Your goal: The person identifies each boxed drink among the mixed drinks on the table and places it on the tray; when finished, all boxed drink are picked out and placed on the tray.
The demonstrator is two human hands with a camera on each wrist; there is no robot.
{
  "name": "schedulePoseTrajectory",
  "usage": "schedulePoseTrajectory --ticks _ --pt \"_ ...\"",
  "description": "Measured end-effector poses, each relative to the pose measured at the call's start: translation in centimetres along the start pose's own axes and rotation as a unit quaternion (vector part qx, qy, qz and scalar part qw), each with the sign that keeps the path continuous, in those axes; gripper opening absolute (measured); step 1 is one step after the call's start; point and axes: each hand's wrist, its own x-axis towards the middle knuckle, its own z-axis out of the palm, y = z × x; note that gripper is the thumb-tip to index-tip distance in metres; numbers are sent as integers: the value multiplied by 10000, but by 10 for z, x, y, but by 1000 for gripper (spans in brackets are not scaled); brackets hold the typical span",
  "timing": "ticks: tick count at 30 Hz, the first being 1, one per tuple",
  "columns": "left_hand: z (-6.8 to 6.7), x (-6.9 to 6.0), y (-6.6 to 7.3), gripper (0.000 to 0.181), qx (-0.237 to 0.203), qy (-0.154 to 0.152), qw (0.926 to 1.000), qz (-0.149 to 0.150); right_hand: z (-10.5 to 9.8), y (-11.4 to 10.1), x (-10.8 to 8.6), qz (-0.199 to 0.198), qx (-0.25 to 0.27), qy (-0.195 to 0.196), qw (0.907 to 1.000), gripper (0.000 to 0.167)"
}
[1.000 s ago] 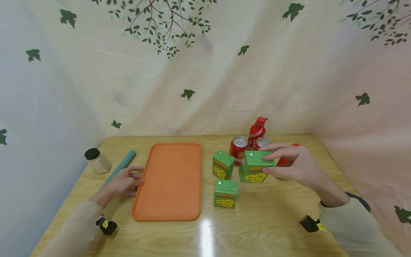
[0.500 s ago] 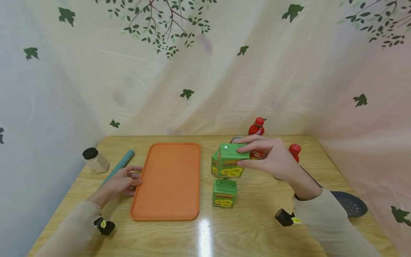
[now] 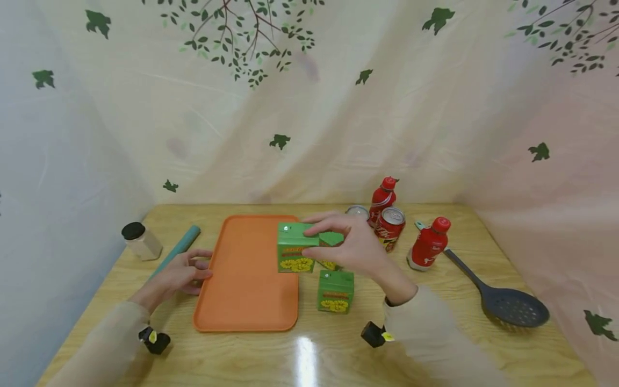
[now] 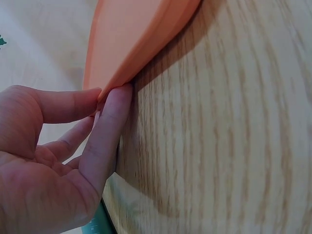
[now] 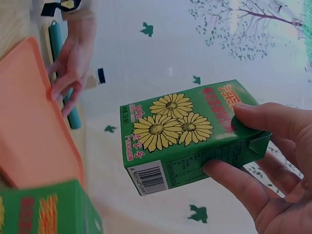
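Observation:
My right hand pinches a green drink carton by its upper part, in the air over the right edge of the orange tray. The right wrist view shows thumb and fingers on two sides of that carton, yellow flowers on its face. Behind the hand, a second carton is partly hidden; a third stands right of the tray. At the tray's left rim is my left hand; in the left wrist view its thumb and a finger pinch the rim.
Two red cans, one half hidden, and a red bottle stand behind the cartons. Farther right are another red bottle and a dark slotted spoon. Left of the tray lie a teal rod and a black-lidded jar.
My right hand has carried its carton left, from beside the cans to over the tray's right edge. The right bottle and the spoon have come into fuller view. My left hand stays at the rim.

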Motion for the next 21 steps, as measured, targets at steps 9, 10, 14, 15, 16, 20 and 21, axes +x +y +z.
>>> schedulePoseTrajectory --ticks 9,10,14,15,16,20,21 --pt "-1 1 -1 63 25 10 10000 -11 46 11 15 70 381 91 9992 21" --pt "-1 1 -1 63 9 17 10000 -11 50 12 16 76 399 84 9991 21" --pt "-1 2 -1 63 -23 14 10000 24 66 19 18 99 346 96 9993 20" --pt "-1 2 -2 63 -21 11 10000 20 70 21 18 119 337 88 9993 20" --pt "-1 2 -2 63 -29 20 10000 -9 74 24 18 157 328 78 9993 20" --pt "0 1 -1 63 -4 47 10000 -65 85 30 17 425 254 29 9988 19" --pt "0 1 0 63 -6 34 10000 -38 88 31 17 481 264 26 9985 19"
